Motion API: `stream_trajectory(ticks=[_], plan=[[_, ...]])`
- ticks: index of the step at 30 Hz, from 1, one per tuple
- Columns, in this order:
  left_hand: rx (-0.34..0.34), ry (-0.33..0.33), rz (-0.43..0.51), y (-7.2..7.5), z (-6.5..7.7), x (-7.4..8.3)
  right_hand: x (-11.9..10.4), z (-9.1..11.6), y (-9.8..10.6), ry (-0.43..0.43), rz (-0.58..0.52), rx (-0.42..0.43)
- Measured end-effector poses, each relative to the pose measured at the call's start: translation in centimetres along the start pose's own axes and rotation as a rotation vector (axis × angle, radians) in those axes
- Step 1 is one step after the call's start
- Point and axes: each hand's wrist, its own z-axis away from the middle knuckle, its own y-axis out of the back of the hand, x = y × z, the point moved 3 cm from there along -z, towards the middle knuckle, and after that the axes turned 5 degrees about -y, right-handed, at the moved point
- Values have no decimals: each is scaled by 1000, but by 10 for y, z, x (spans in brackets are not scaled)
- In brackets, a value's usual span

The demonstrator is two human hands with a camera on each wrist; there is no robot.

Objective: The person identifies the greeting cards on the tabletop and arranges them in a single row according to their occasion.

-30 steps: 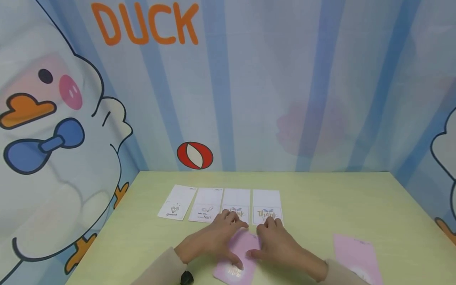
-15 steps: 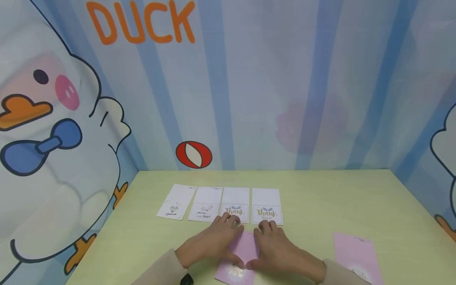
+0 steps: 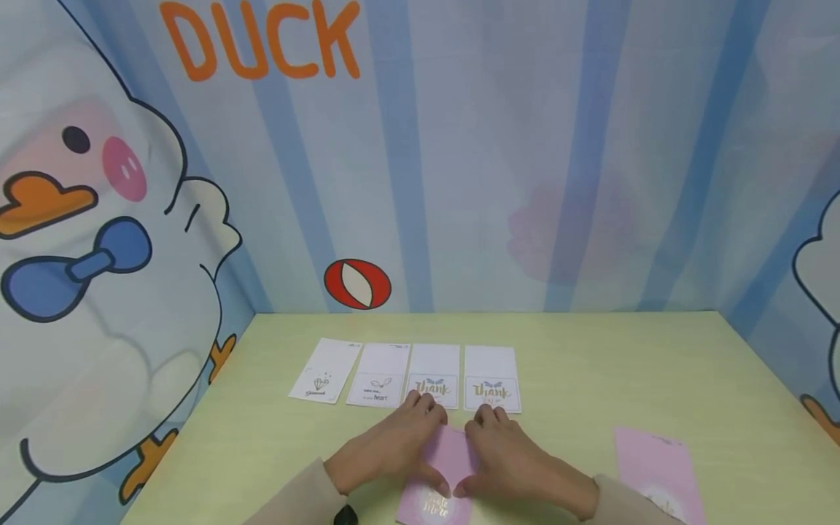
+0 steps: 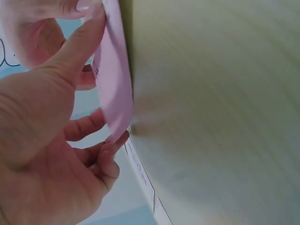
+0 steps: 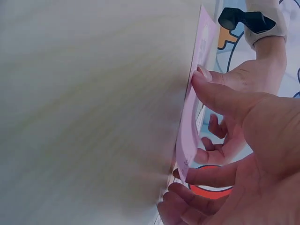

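A pink card (image 3: 450, 453) with gold lettering lies at the table's front middle, between the two hands. My left hand (image 3: 397, 443) holds its left side, thumb on the face and fingers at the far end. From the other side my right hand (image 3: 510, 458) grips it the same way, and the two thumbs nearly meet above the lettering. In the left wrist view the pink card (image 4: 114, 77) bows, its far end lifted off the table by the fingertips. The right wrist view also has the pink card (image 5: 188, 126) curving up between thumb and fingers.
Several white cards stand in a row behind the hands: a diamond card (image 3: 326, 370), a heart card (image 3: 378, 372) and thank-you cards (image 3: 491, 364). Another pink card (image 3: 658, 467) lies on the pale table (image 3: 590, 364) at right. A duck-print curtain (image 3: 472, 146) rises behind.
The pink card has turned slightly straighter between the hands. The right hand's thumb has slid toward me, close to the left thumb. The other cards have stayed put.
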Motion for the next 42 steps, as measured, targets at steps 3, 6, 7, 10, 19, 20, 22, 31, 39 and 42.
stream_trajectory(ticks=[3, 6, 7, 10, 19, 20, 22, 31, 39, 42], plan=[[-18, 31, 65, 0, 0, 0, -1, -2, 1, -10, -33, 0], [-36, 91, 197, 0, 0, -2, 1, -3, 3, -22, -126, -14], [-34, 113, 253, 0, 0, -3, 1, -3, 4, -20, -163, -21], [-11, 158, 442, 3, 0, -8, 6, -3, 5, 1, -273, -39], [57, 151, 694, 6, 2, -19, 18, -3, 16, -20, -368, -40], [65, 153, 704, 6, 2, -21, 19, -3, 17, -29, -386, -45], [73, 151, 749, 7, 2, -22, 21, -4, 18, -54, -421, -63], [77, 194, 1064, 15, -2, -21, 37, -2, 36, -89, -625, -107], [82, 210, 1185, 25, -24, -21, 63, 1, 69, -69, -727, -33], [80, 234, 1235, 28, -35, -21, 71, 2, 79, -107, -730, 18]])
